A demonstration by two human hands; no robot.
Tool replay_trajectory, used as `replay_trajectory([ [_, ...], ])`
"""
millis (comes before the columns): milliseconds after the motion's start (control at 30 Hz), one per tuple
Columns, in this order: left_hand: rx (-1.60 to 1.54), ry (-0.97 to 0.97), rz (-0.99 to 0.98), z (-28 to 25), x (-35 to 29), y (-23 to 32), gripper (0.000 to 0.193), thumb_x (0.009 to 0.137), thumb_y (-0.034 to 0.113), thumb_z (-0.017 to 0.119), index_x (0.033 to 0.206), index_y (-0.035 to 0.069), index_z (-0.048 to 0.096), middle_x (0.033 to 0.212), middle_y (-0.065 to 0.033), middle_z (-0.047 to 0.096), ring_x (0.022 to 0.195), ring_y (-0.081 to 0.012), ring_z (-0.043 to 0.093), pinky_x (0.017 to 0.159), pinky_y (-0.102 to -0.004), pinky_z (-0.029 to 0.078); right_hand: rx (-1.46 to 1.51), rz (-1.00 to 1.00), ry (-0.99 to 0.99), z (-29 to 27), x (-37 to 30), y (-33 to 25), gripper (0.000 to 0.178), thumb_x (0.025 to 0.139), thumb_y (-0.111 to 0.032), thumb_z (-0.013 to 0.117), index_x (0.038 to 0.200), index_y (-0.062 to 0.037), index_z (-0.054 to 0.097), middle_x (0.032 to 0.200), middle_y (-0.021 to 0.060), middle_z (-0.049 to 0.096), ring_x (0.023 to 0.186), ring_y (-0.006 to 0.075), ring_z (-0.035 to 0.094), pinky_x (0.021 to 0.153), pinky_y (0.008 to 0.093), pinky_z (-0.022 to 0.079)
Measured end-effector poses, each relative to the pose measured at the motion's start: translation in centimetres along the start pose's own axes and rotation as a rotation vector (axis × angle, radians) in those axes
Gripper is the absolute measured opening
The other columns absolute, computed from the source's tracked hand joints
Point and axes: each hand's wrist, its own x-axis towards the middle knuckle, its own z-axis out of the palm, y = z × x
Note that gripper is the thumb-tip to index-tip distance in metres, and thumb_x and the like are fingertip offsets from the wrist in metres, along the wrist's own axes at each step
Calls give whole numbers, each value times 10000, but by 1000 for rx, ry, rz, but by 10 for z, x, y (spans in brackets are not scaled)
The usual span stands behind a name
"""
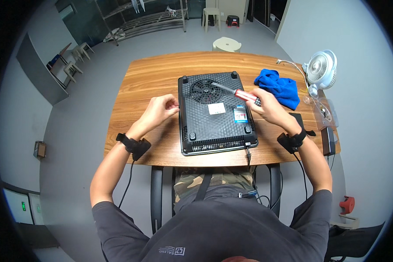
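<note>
Head view: dark grey shirt (222,225) nearest, bottom centre of frame, camouflage trousers (188,180) just above it. Black wrist straps (137,147) on both forearms. Wooden worktop (137,81) across the middle. Black appliance (198,122) at frame centre, lying underside up: round vent grille (206,91) toward its far end, feet at the corners, white label (216,108) mid-panel, blue-and-white label (240,115) right of that, cord (248,153) leaving its near edge at right.

Right hand (268,107), right of centre: closed round the red-and-white handle of a screwdriver (244,94); shaft points upper left across the panel, tip over the grille area, contact unclear. Left hand (159,110), left of centre: fingers part-curled, fingertips at the appliance's left edge; can't tell if anything's pinched.

Right of frame: crumpled blue cloth (277,87) on the worktop, small white fan (321,69) beyond it, clear tray (325,114), black box (328,140) near the worktop's right edge. Top centre: cream stool (226,44) on the floor, metal rack (150,25) further left.
</note>
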Motion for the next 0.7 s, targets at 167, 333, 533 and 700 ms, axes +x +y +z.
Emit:
replay_trajectory([
  [167,-159,-28,31,15,9,8,150,874,50,783,976,1,684,839,-27,707,796,-93,668,752,-254,564,4,-159,-79,22,12,-15,321,936,-244,703,1096,28,644,974,203,677,908,321,669,813,389,521],
  [333,-117,1,55,14,12,18,140,869,84,791,954,-5,723,850,-51,735,800,-112,690,750,-270,570,-8,-198,-91,28,12,-17,312,910,-238,716,1087,6,639,980,192,665,925,349,660,814,411,520],
  [533,-91,39,141,19,12,18,151,883,97,772,998,0,764,910,-80,748,815,-149,707,755,-286,579,-15,-202,-98,30,6,-18,303,899,-225,716,1090,0,649,976,184,664,936,348,655,822,415,518],
  [700,-72,37,186,19,12,21,152,892,89,759,1018,5,767,935,-92,746,823,-158,709,756,-289,582,-13,-195,-97,31,4,-17,303,899,-227,715,1091,-1,655,980,186,664,943,347,654,830,417,517],
])
